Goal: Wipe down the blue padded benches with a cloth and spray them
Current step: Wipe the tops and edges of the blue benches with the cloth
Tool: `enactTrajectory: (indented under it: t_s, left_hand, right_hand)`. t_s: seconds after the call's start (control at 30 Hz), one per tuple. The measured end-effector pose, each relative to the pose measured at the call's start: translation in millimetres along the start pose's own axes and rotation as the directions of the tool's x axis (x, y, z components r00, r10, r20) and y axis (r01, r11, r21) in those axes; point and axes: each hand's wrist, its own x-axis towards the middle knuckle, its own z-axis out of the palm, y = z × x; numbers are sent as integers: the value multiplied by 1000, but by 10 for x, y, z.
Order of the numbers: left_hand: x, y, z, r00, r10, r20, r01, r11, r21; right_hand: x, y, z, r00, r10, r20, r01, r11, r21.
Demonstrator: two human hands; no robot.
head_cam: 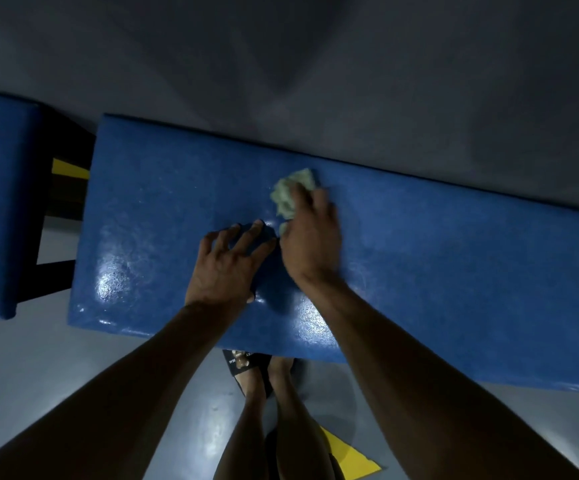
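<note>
A long blue padded bench (454, 271) runs across the view from left to lower right, its top glossy with wet patches. My right hand (310, 237) presses a crumpled pale green cloth (289, 194) onto the middle of the bench top. Beside it on the left, my left hand (227, 268) rests flat on the padding with its fingers spread and nothing in it. A second blue padded bench (0, 202) stands at the far left, apart from the first. No spray bottle is in view.
A dark frame with a yellow part (69, 169) shows in the gap between the two benches. A grey wall runs behind them. My legs and a dark sandal (243, 367) stand on the grey floor, with a yellow floor marking (350, 455) near them.
</note>
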Motion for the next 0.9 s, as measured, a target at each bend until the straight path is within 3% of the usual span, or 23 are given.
enactTrajectory:
  t_s: [0.07, 0.13, 0.23, 0.3, 0.37, 0.43, 0.53, 0.67, 0.8, 0.9]
  left_hand:
    - [0, 0, 1, 1000, 8, -15, -8, 1000, -6]
    - [-3, -9, 12, 1000, 9, -28, -9, 1000, -15]
    - [0, -18, 11, 1000, 12, -9, -12, 1000, -27]
    - [5, -20, 5, 1000, 13, -3, -13, 999, -33]
    - [5, -18, 6, 1000, 8, -3, -8, 1000, -29]
    - [6, -14, 23, 1000, 8, -11, -8, 999, -32]
    - [15, -18, 43, 1000, 6, -22, -7, 999, -40]
    - [16, -16, 16, 1000, 8, 13, -8, 999, -38]
    - [5, -10, 3, 1000, -1, 7, 2, 1000, -17]
    - [2, -11, 33, 1000, -6, 11, 6, 1000, -11]
  right_hand:
    - [88, 122, -115, 977, -188, 95, 192, 981, -30]
    - [215, 499, -273, 965, -228, 130, 235, 971, -43]
    - [338, 1288, -528, 999, 18, -37, -21, 995, -97]
    - [351, 1630, -680, 963, 236, -130, -246, 966, -75]
    - [357, 1629, -706, 918, 374, -133, -384, 921, -57]
    - [437, 1362, -610, 898, 419, -134, -427, 904, -35]
    - [523, 648, -324, 951, 302, -60, -305, 951, -53]
    - [556, -143, -96, 997, -36, 72, 39, 998, -40]
    - [620, 235, -277, 967, -188, 172, 209, 972, -108]
    - [571, 866, -518, 993, -67, 101, 85, 980, -177]
